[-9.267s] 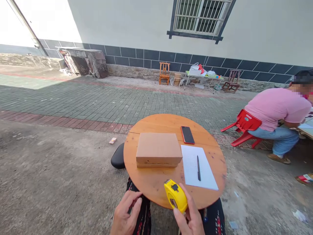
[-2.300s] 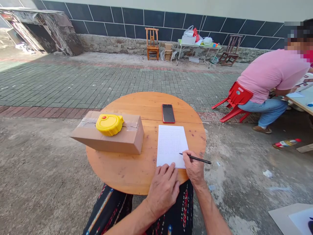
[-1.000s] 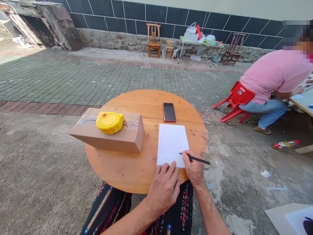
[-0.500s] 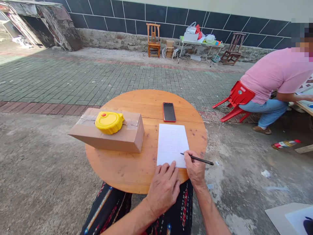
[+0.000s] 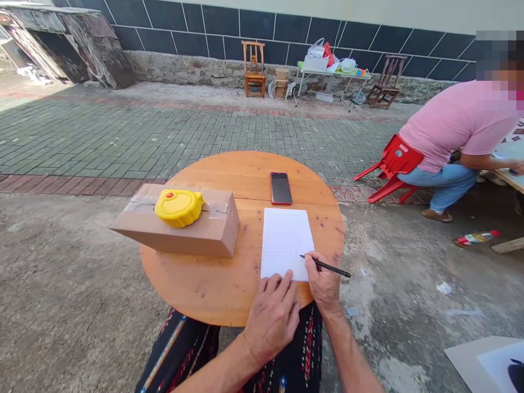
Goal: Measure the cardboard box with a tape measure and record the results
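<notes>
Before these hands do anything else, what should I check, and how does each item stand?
1. Pen gripped: ok, in the right hand.
2. Paper steadied: ok, the left hand rests fingers on its near edge.
3. Pen tip touching the paper: cannot tell.
4. Tape measure put down: ok, lying on the cardboard box.
5. Box fully supported by the table: cannot tell, its left end hides the rim.
6. Phone off the paper: ok, just beyond it.

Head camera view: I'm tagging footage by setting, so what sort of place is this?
Probably an outdoor yard or lane: brick paving, rough concrete ground and a dark-tiled wall along the far side.
</notes>
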Action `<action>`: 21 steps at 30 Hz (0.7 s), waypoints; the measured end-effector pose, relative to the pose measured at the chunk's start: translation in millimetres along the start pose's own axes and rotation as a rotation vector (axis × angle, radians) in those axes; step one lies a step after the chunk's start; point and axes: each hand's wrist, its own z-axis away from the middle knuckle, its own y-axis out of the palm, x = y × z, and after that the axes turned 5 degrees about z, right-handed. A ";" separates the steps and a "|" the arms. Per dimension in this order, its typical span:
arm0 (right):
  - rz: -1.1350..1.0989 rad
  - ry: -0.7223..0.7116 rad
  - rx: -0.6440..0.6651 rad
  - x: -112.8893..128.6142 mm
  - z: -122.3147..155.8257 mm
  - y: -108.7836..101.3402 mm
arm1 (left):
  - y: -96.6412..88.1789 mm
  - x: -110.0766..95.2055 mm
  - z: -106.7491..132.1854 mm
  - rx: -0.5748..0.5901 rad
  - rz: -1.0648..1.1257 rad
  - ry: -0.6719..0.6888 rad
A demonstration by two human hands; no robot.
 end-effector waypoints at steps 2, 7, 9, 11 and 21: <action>0.007 -0.001 0.003 0.5 -0.4 0.0 | 0.4 -0.1 0.4 -0.006 0.001 0.002; 0.018 -0.005 0.008 0.4 -0.4 0.1 | 2.2 0.2 0.6 -0.013 0.006 -0.002; 0.019 -0.006 0.010 0.1 -0.2 0.1 | 2.5 0.5 0.3 -0.012 0.009 -0.005; 0.021 -0.008 0.011 0.2 -0.3 0.1 | 2.4 0.8 0.2 -0.007 0.014 -0.007; 0.039 -0.008 0.010 5.7 -2.7 0.6 | 0.5 0.5 0.3 0.011 0.036 -0.015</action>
